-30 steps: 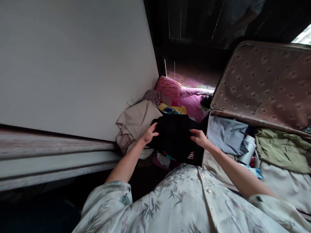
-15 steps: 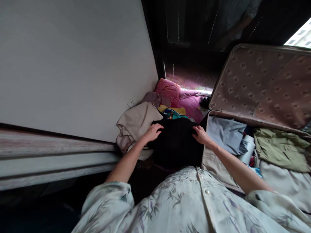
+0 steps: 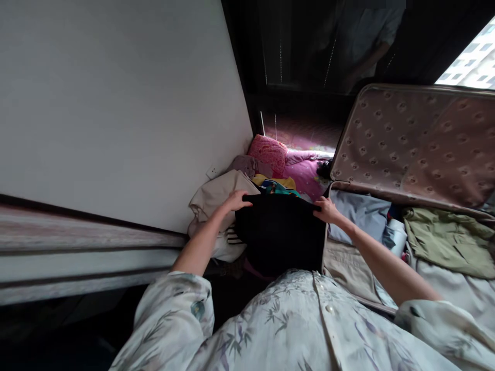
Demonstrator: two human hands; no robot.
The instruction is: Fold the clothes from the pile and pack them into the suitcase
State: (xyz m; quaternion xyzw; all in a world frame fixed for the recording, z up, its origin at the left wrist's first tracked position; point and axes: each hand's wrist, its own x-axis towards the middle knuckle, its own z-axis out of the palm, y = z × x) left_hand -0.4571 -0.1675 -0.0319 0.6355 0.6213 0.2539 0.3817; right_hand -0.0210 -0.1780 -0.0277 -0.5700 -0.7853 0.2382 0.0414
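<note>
A black garment hangs in front of me, held up by its top edge. My left hand grips its upper left corner and my right hand grips its upper right corner. Behind it lies a pile of clothes: a beige garment, something yellow and teal, and pink bedding. An open suitcase stands to the right with its patterned lid raised.
Inside the suitcase lie a grey-blue garment, an olive green one and a pale one. A white wall with a socket rises on the left above a wooden ledge.
Both hands have slid from the garment's sides up to its top corners and lifted it, so it now hangs as a flat black sheet. The view tilted slightly down.
</note>
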